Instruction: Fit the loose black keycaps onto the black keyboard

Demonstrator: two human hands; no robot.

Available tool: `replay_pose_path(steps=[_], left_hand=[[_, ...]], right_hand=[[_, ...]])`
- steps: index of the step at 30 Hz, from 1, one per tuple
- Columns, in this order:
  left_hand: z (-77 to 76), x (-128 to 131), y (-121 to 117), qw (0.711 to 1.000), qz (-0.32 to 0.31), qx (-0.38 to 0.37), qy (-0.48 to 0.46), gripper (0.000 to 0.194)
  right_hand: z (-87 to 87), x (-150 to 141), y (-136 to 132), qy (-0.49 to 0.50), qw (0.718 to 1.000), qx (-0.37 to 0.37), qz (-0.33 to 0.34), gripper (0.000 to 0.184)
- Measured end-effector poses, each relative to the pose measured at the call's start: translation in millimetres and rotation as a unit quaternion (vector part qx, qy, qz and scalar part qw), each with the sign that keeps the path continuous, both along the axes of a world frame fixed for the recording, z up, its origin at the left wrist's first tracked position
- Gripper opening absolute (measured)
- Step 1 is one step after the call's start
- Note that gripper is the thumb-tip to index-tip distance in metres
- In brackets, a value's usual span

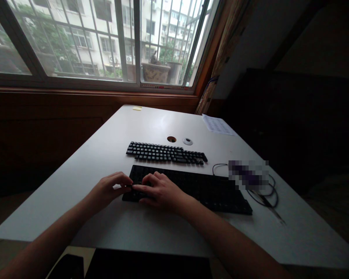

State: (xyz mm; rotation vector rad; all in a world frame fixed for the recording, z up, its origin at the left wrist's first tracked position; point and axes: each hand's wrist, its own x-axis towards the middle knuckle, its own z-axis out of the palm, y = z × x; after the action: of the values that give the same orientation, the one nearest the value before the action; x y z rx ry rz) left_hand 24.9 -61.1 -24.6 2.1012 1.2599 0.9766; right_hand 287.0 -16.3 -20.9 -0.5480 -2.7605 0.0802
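A long black keyboard [203,190] lies on the white table [110,155] in front of me. My left hand [109,190] and my right hand [159,192] meet at the keyboard's left end. Both have curled fingers, with fingertips pinched together over a key there. What they pinch is too small and dark to make out. A smaller black keyboard [165,152] lies just beyond, parallel to the first, and neither hand touches it.
A black cable [264,193] coils at the right of the long keyboard beside a blurred patch. A round hole [171,139] and a small round cap [187,141] sit past the small keyboard. A paper sheet [218,125] lies far right, a yellow note [137,108] at the far edge.
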Motion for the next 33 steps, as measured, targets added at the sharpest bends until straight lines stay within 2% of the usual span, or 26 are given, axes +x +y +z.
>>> replay_pose_path(steps=[4,13,22,27,33], left_hand=[[4.9,2,-2,0.999,-0.007,-0.038,-0.018,0.018],[3.0,2,0,0.996,0.059,-0.062,-0.005,0.025],[-6.3,0,2,0.995,0.084,-0.052,0.013,0.030],[-12.2,-3,2,0.991,0.099,-0.090,0.017,0.035],[-13.7,-2,0,0.991,0.092,-0.100,0.008,0.034]], right_hand=[[0.1,0,-1,-0.010,1.000,0.005,-0.004,0.053],[2.6,-2,-5,-0.021,1.000,0.011,-0.019,0.056],[4.1,-4,-7,-0.041,0.999,0.019,-0.031,0.063],[5.7,-4,-8,-0.059,0.997,0.018,-0.035,0.060],[5.5,-3,-8,-0.058,0.997,0.010,-0.040,0.055]])
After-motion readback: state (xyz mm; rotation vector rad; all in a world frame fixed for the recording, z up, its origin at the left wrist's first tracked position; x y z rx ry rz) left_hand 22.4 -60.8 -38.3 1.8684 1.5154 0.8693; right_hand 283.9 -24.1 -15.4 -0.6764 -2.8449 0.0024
